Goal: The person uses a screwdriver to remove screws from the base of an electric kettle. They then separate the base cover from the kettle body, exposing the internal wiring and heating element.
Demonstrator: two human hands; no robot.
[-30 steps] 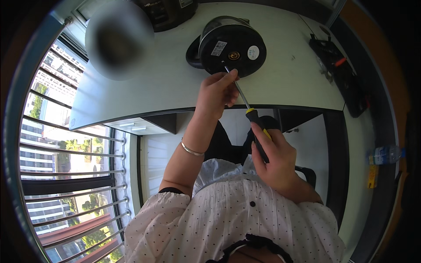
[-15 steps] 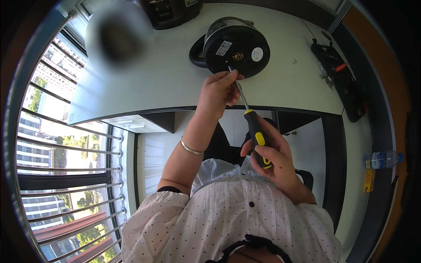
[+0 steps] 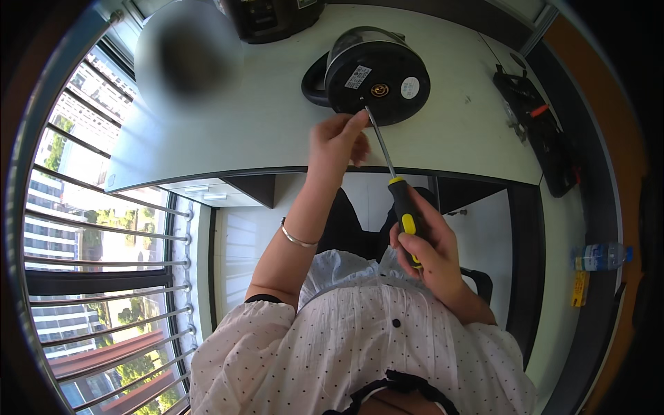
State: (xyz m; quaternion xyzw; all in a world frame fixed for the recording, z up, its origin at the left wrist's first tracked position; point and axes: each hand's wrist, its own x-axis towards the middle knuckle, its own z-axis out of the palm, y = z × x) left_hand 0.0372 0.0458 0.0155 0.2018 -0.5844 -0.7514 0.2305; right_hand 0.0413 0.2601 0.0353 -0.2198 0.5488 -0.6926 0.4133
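A black electric kettle (image 3: 377, 72) lies on its side on the white table (image 3: 263, 124), its round underside with two stickers turned toward me. My right hand (image 3: 425, 252) grips the black-and-yellow handle of a long screwdriver (image 3: 394, 183), whose metal tip touches the lower rim of the kettle's base. My left hand (image 3: 339, 142) reaches forward, its fingertips pinching the shaft close to the tip. A thin bracelet circles my left wrist.
A dark appliance (image 3: 277, 17) stands at the table's far edge. Black tools with red parts (image 3: 536, 131) lie at the right end. A water bottle (image 3: 598, 256) sits lower right. Window bars (image 3: 90, 242) run along the left.
The screwdriver's handle has risen from my lap and the tool now points at the kettle's base. My left hand stays on the shaft near the tip.
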